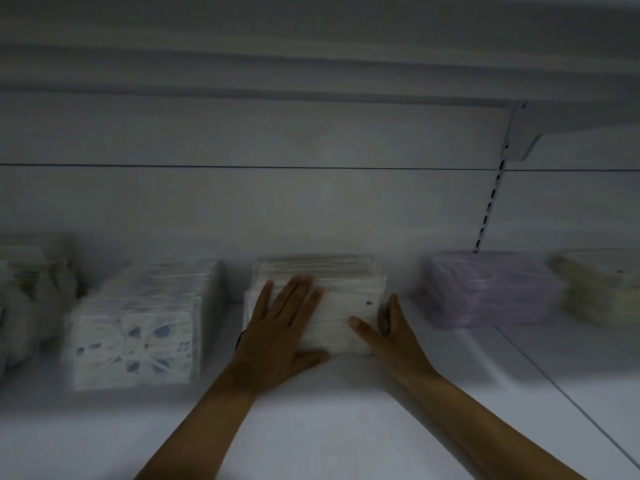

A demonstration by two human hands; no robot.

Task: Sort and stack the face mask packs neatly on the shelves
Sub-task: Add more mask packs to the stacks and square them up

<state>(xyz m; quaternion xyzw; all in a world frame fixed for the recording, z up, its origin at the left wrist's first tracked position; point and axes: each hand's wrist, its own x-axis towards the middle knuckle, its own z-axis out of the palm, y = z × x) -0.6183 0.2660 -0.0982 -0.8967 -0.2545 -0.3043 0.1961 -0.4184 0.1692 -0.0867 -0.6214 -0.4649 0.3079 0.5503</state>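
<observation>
White mask stack (346,306) on shelf (346,427): your left hand (280,327) presses flat on top; right hand (388,334), fingers straight, braces its side.

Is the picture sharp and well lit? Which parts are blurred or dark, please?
Head view: dim, greyish light overall. The left hand, right hand and the white pack stack are fairly clear. The patterned stack is softer, and the purple stack and the yellowish stack at the edge are smeared. The shelf lines bend from wide-angle distortion.
</observation>
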